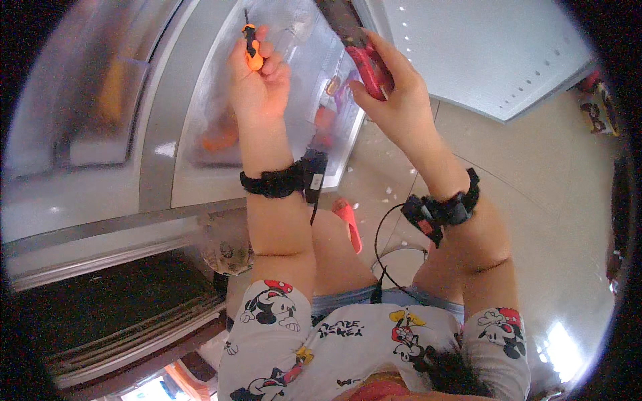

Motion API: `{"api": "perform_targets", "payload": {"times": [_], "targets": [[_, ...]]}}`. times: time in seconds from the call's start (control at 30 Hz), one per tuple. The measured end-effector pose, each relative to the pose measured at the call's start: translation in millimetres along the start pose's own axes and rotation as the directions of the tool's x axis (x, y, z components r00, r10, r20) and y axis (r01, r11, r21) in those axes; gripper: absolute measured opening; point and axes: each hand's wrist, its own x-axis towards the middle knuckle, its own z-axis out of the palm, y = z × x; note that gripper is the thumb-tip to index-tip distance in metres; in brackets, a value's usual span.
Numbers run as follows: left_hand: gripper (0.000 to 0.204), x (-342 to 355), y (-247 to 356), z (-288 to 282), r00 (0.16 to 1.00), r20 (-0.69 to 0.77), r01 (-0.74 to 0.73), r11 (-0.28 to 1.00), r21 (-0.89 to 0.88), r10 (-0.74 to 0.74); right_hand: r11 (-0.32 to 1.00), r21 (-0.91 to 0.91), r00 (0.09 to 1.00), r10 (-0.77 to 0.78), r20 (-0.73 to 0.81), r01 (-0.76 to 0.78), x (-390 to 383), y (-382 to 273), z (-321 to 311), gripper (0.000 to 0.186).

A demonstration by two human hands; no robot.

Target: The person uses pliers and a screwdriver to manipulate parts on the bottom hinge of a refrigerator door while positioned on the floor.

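Observation:
My left hand is raised at the upper middle, its fingers closed around a screwdriver with an orange and black handle. The dark shaft points up, away from me. To the right, my right hand grips a red-handled tool between thumb and fingers. Its upper part is dark and blends into a dark strip behind it, so its exact kind is unclear. Both hands are in front of a cabinet with a clear, hazy front panel, beside a white panel.
The white panel has a row of small holes. Silver framing runs down the cabinet at left, above a dark ledge. A coral slipper shows by my leg on the tiled floor. Black wrist straps and a cable hang from my forearms.

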Motion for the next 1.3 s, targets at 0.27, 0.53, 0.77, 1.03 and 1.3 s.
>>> {"api": "perform_targets", "payload": {"times": [0.27, 0.53, 0.77, 1.03, 1.3], "targets": [[0.036, -10, 7, 20, 0.997, -0.041, 0.069, 0.995, 0.073, -0.066, 0.993, 0.117, 0.998, 0.028, -0.06, -0.021, -1, 1, 4, 0.07], [0.032, -15, 7, 11, 0.991, -0.09, 0.108, 0.991, 0.074, -0.101, 0.976, 0.209, 0.99, 0.084, -0.115, -0.059, 4, -2, 17, 0.068], [0.03, -15, 0, 12, 0.982, -0.189, 0.019, 0.977, 0.213, 0.022, 0.986, 0.152, 0.995, 0.082, -0.057, -0.073, 3, -8, 13, 0.069], [0.03, -17, -12, 29, 0.965, -0.202, -0.079, 0.921, 0.381, 0.167, 0.989, 0.105, 0.994, 0.11, -0.017, -0.107, 0, -5, 3, 0.071], [0.033, -10, -5, 17, 0.967, -0.165, -0.085, 0.855, 0.512, 0.194, 0.987, 0.119, 0.993, 0.116, -0.033, -0.112, 7, -8, 1, 0.07]]}}
